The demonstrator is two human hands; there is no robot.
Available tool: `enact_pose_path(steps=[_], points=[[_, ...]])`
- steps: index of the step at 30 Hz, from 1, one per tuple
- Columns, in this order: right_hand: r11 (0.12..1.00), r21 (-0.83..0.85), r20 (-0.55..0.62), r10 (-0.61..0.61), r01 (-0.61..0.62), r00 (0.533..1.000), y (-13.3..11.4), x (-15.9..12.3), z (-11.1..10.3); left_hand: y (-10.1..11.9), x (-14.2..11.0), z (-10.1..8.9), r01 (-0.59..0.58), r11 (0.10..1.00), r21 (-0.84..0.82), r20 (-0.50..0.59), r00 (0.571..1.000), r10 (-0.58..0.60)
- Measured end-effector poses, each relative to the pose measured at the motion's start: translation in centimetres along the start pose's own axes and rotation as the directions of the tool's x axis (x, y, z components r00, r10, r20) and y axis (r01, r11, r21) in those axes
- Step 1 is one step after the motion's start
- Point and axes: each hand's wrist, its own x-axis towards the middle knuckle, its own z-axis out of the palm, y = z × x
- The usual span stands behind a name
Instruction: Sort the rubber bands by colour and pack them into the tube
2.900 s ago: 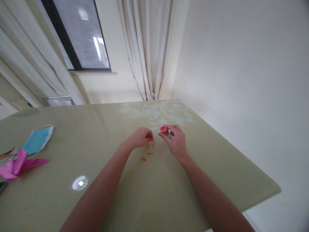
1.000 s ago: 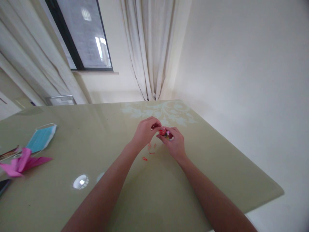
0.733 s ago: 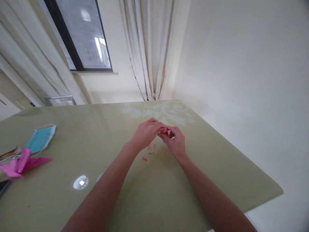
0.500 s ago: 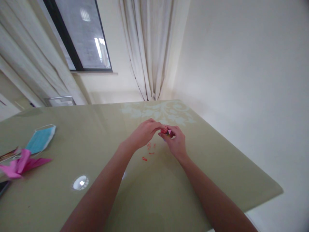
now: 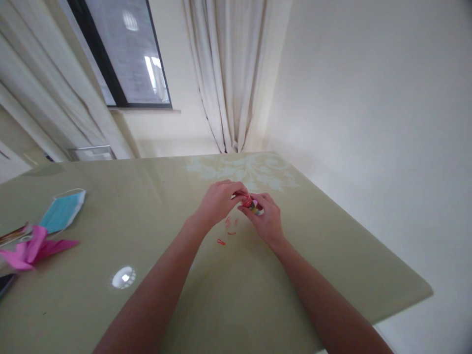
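My right hand [image 5: 266,216] holds a small multicoloured container [image 5: 254,207] between thumb and fingers, tilted with its red end toward my left hand. That end looks like a little clear jar with red pieces inside. My left hand [image 5: 221,199] has thumb and fingertips pinched together at the red end, touching it; anything between those fingertips is hidden. Just below the hands lie several small red-orange loops [image 5: 221,242] on the table, perhaps paper clips or rubber bands, too small to tell.
The greenish glossy table [image 5: 121,211] meets a white wall on the right. Over at the left lie a blue face mask [image 5: 63,211], a pink folded paper piece [image 5: 35,248] and a dark phone-like object [image 5: 6,283]. Curtains [image 5: 228,73] hang behind the table.
My left hand has gone from the loops on the table up to the container's red end. Its fingers lay flatter over that end half a second ago and now pinch there. The right hand keeps its hold.
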Motion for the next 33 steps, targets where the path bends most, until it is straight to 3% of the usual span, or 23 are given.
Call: enact_pose_path(steps=[5,10,13,19,29,33], points=[[1.000,0.012,-0.024,-0.002,0.002,1.000,-0.1,0.2,-0.2,0.1,0.1,-0.1,-0.032,0.995,0.091,-0.017,0.999,0.034],[1.000,0.005,-0.033,0.023,-0.023,0.999,-0.1,0.3,-0.3,0.4,0.2,-0.5,-0.169,0.959,0.226,0.117,0.982,0.146],[0.999,0.010,-0.053,0.050,-0.050,0.997,0.0,0.4,-0.3,0.3,0.1,-0.7,-0.216,0.953,0.214,0.183,0.967,0.178],[0.999,-0.002,-0.088,0.048,-0.048,0.995,0.5,0.5,-0.3,0.7,-0.3,-0.4,-0.172,0.975,0.138,0.208,0.968,0.142],[0.999,-0.040,-0.086,-0.001,-0.003,0.996,0.2,0.3,-0.4,1.0,-0.5,0.5,-0.206,0.939,0.274,0.157,0.973,0.168],[0.999,-0.032,-0.091,-0.009,0.006,0.996,0.4,0.3,-0.5,1.1,-0.2,0.3,-0.155,0.972,0.174,0.174,0.977,0.125]])
